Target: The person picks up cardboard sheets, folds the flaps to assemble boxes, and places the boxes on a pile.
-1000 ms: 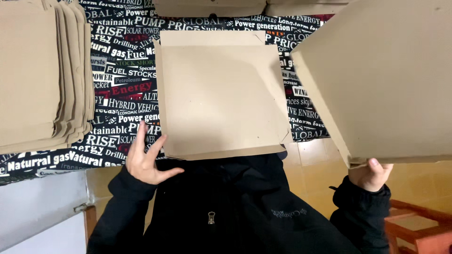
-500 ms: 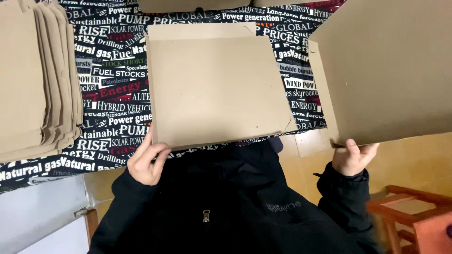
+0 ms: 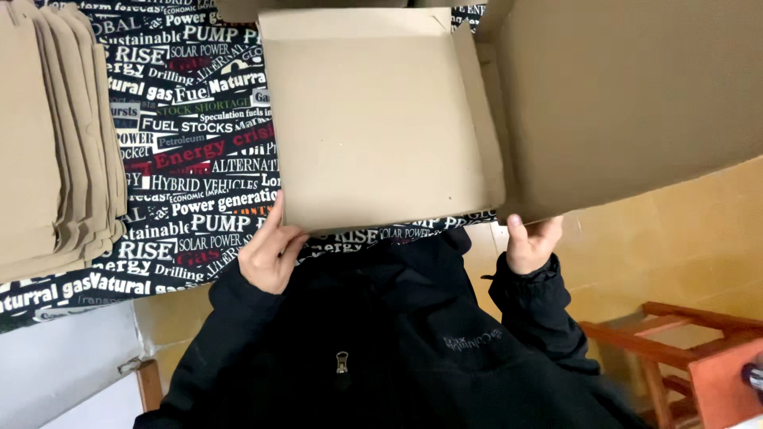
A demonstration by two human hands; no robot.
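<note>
One brown cardboard box (image 3: 381,119) lies flat in the middle of the tabletop (image 3: 199,159), big lid flap (image 3: 628,95) swung up on the right. Left hand (image 3: 270,254) pinches the near edge, right hand (image 3: 531,242) grips the flap's near corner. Flap looks floppy, so it could buckle or tear at the hinge. One stack of flat blanks (image 3: 48,135) on the far left, can't count the sheets.
</note>
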